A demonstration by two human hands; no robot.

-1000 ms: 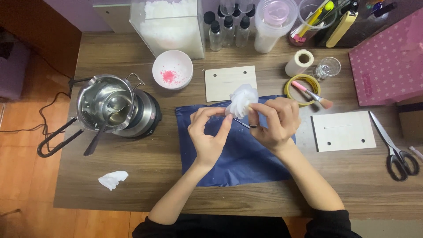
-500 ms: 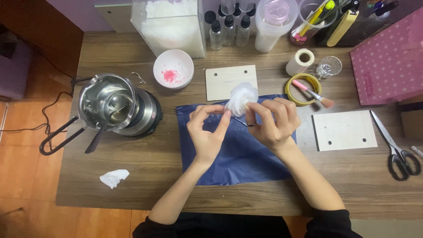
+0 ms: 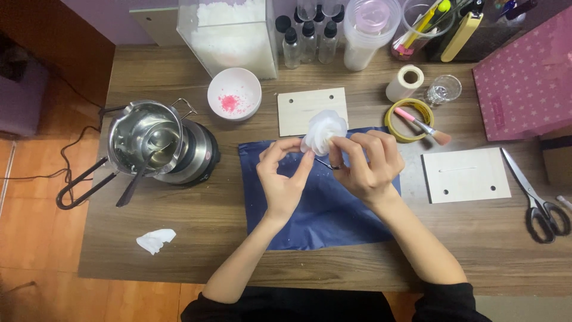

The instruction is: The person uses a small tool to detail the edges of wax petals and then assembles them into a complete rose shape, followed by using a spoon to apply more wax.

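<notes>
Pinching white flower (image 3: 325,130), fingers (image 3: 298,170) curled.

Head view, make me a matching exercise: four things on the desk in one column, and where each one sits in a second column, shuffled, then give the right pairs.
Things:
1. white flower
2. scissors
3. white bowl
4. crumpled tissue

Places:
A. at the desk's right edge, beside a pale board
B. held in both hands over the blue sheet
C. near the desk's front left, lying alone
D. behind the metal pot, with pink bits inside

Pairs: 1-B, 2-A, 3-D, 4-C

The left hand and right hand both pinch the flower above the blue sheet; the metal pot stands left of it.
</notes>
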